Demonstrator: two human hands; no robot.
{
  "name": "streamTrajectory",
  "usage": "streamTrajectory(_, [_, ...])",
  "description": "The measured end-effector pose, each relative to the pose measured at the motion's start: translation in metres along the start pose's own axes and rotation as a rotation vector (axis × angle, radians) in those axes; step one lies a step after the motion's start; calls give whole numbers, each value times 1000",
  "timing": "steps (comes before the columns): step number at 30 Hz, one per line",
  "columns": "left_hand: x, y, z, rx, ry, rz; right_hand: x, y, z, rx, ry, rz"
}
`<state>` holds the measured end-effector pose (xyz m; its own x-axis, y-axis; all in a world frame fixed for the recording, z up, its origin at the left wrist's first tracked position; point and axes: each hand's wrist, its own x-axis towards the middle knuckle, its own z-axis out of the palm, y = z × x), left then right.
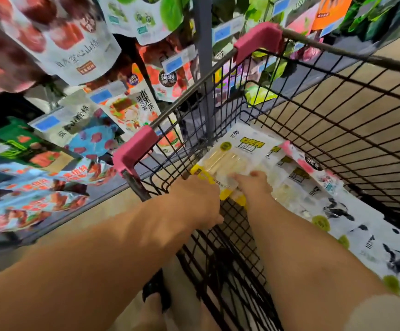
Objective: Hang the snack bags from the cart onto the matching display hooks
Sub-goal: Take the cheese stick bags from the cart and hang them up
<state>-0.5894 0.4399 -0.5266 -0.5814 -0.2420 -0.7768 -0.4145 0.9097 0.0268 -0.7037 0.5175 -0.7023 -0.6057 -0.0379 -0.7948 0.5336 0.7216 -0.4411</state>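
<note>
Both my hands reach down into a black wire cart (351, 120) with pink corner guards. A white and yellow snack bag (232, 156) lies on top of a pile of similar bags in the cart. My left hand (201, 199) grips its near yellow edge. My right hand (253, 185) presses on the same bag's lower right part, fingers curled over it. Further white bags with green dots and black marks (361, 225) spread along the cart's bottom to the right. A pink-edged bag (308, 161) lies among them.
A display wall of hanging snack bags (74, 56) with blue price tags (48, 123) fills the left and top. A grey upright post (203, 58) stands just behind the cart's far corner. Green packets (380, 17) hang at the top right. Tan floor shows through the wire.
</note>
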Motion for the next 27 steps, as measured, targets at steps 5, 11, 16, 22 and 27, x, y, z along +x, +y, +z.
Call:
streamTrajectory(5, [11,1,-10,2,6,0,17,-6,6,115,69,-61])
streamTrajectory(11, [21,5,-24,65,3,20,28,-14,5,-273,33,73])
streamTrajectory(16, [28,8,-29,94,9,27,26,-37,10,-271,-2,-37])
streamTrajectory(22, [32,8,-29,97,-36,40,11,-32,-7,-96,100,-209])
streamTrajectory(27, [33,5,-32,14,13,48,-24,-26,-43,-63,159,-366])
